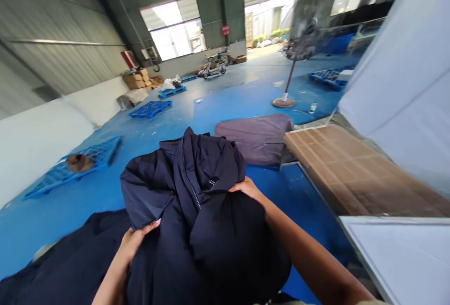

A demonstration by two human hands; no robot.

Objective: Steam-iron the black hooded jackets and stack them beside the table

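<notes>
A dark navy jacket (207, 220) with a front zipper and a small pale chest logo hangs up in front of me, its collar at the top. On its left side my left hand (138, 237) is closed around the fabric, thumb on top. My right hand (248, 188) grips the opposite side near the chest logo, and most of its fingers are hidden behind the cloth. More dark fabric (73, 263) lies in a heap at the lower left, close to my left forearm.
At right stand a brown-covered table (365, 164) and a white panel (404, 244). Beyond the jacket is a grey-covered bundle (256, 138). A pedestal fan (290, 80) stands farther back. Blue pallets (151, 109) lie on the blue floor, one with a brown item (80, 162).
</notes>
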